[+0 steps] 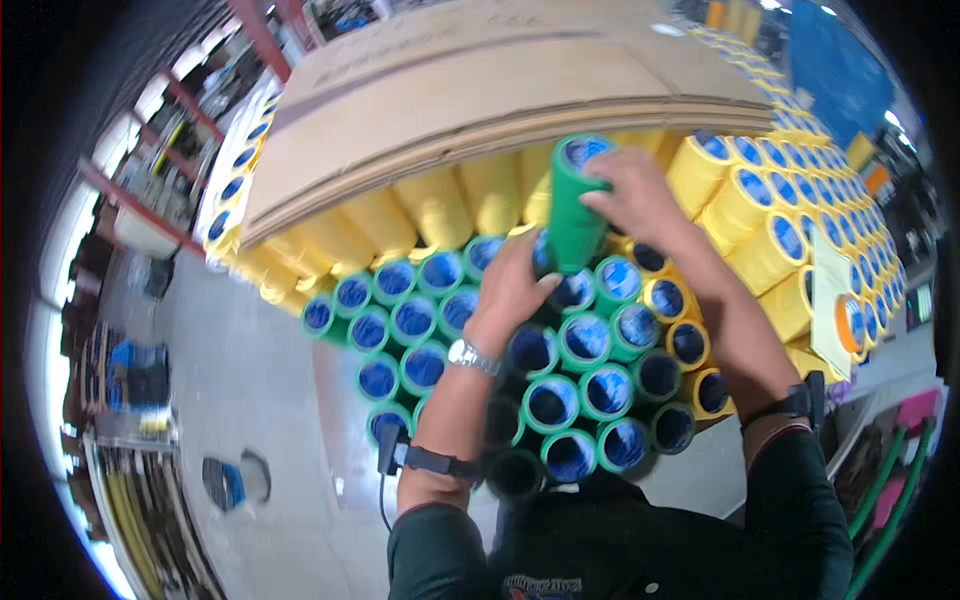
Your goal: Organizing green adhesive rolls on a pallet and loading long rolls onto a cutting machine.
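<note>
My right hand (pixel 640 195) is closed round the upper part of a long green roll (pixel 577 220) with a blue core. This roll is slightly tilted, raised above the packed green rolls (pixel 584 340) standing on end. Beside its lower end, my left hand (pixel 512 290) curls round the top of another green roll (pixel 541 252), partly hidden by the fingers and the raised roll. A few yellow rolls (pixel 688 342) with dark blue cores stand along the right side of the green group.
Flat cardboard sheets (pixel 520 85) lie over a row of yellow rolls (pixel 437 210) at the far side. More yellow rolls (pixel 770 240) stand densely at the right, with an orange tape ring (pixel 850 323) near them. Grey floor (pixel 270 380) extends at the left.
</note>
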{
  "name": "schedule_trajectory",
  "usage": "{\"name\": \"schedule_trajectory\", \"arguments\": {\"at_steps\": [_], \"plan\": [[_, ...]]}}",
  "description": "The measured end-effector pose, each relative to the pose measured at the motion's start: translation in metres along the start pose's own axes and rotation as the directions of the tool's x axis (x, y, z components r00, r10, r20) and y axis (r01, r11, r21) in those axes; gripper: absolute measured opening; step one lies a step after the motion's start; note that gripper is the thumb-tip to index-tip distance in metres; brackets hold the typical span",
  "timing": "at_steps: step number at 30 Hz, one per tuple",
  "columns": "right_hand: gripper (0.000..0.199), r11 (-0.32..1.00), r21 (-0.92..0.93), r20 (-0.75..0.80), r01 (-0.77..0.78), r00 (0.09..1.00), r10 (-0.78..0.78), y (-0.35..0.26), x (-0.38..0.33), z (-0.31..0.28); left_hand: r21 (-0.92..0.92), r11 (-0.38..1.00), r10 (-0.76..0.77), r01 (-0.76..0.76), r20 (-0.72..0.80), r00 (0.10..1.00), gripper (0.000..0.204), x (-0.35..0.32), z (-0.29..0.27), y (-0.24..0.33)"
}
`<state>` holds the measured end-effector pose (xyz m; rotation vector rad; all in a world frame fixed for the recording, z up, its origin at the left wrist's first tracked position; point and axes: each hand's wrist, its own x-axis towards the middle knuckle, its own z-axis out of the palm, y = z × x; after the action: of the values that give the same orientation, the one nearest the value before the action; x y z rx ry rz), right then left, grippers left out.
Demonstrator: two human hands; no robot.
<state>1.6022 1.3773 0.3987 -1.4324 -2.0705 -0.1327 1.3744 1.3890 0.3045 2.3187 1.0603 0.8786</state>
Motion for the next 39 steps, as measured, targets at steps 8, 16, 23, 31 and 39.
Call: {"name": "schedule_trajectory", "arguments": {"at_steps": [8, 16, 23, 31, 39], "plan": [[0.043, 0.979, 0.186, -0.024, 0.085, 0.996, -0.082, -0.110, -0.050, 0.007, -0.490, 0.871, -0.414, 0.033, -0.696, 0.586, 0.036, -0.187, -0.148, -0.033], [0.035, 0.801, 0.519, 0.364, 0.299, 0.770, -0.524, -0.263, -0.065, 0.127, -0.930, 0.219, -0.975, 0.295, -0.202, 0.088, 0.051, -0.421, -0.066, -0.176], [0.038, 0.830, 0.394, 0.613, 0.394, 0.561, -0.557, -0.327, -0.076, 0.207, -0.967, 0.032, -0.970, 0.251, 0.030, 0.240, 0.049, -0.417, -0.001, -0.188], [0.018, 0.849, 0.205, 0.656, 0.486, 0.575, -0.488, -0.336, -0.098, 0.250, -0.823, 0.320, -0.886, 0.470, -0.085, 0.456, 0.045, -0.412, 0.026, -0.245], [0.012, 0.757, 0.189, 0.454, 0.626, 0.627, -0.632, -0.357, -0.140, 0.253, -0.930, -0.349, -0.754, 0.117, 0.353, 0.554, 0.037, -0.414, 0.021, -0.262]]}}
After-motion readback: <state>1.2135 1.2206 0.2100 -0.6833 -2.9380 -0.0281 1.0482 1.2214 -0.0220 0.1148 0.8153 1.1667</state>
